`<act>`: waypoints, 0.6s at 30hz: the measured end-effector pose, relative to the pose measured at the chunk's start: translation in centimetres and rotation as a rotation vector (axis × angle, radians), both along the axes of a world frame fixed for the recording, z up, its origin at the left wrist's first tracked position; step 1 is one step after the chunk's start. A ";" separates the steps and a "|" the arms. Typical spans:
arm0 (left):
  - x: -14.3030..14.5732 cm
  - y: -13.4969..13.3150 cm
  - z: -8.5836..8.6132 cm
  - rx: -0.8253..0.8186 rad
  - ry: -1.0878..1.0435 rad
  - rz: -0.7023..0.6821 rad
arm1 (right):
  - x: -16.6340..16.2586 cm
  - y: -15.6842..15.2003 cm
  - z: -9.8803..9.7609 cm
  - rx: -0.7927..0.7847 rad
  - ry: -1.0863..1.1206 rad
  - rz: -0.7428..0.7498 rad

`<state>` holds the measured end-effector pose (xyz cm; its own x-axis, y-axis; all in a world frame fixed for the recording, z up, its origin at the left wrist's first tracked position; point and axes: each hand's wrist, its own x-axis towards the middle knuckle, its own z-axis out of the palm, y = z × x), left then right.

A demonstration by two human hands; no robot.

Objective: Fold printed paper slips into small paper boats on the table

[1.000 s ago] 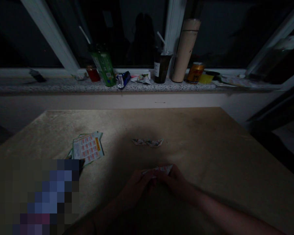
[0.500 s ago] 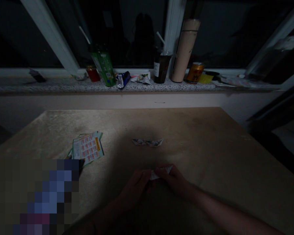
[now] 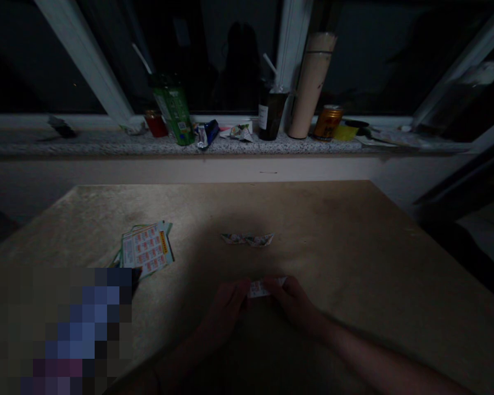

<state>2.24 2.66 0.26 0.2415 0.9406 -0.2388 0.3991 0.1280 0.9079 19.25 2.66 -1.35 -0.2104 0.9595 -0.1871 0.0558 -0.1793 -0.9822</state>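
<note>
The person holds a small printed paper (image 3: 256,289) low over the near middle of the bench (image 3: 337,219), between both hands; whether it touches the wood is too dark to tell. The left hand (image 3: 231,302) is closed, its fingertips pinched on the paper's left end. The right hand (image 3: 292,300) is closed too, thumb laid over the top toward the right end, fingers curled out of sight beneath. Between them the paper shows as a narrow white band.

The step in hand looks like shaping or creasing the paper. To do it well, the left pinch should stay steady while the right thumb presses evenly along the edge, with corners matched before any crease is set. Light pressure suits such thin stock, since a hard tug could tear it. The hands lie in shadow, so feeling for the edge helps.

Just beyond lie two folded pieces (image 3: 260,240), end to end; off to the left, a loose stack of sheets (image 3: 146,252).
</note>
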 end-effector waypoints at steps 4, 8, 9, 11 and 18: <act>0.2 0.0 0.3 -0.087 -0.054 -0.019 | 0.1 0.1 0.3 0.088 -0.011 0.043; 0.3 -0.1 0.5 -0.158 -0.112 -0.101 | 0.0 0.3 0.7 0.133 0.016 0.073; 0.3 -0.1 0.5 -0.156 -0.121 -0.121 | 0.0 0.3 0.7 0.137 0.036 0.108; 0.3 0.0 0.6 -0.141 -0.148 -0.151 | 0.0 0.3 0.6 0.138 0.060 0.161; 0.2 0.2 0.7 -0.193 -0.140 -0.112 | 0.3 0.1 -0.5 0.098 -0.085 -0.097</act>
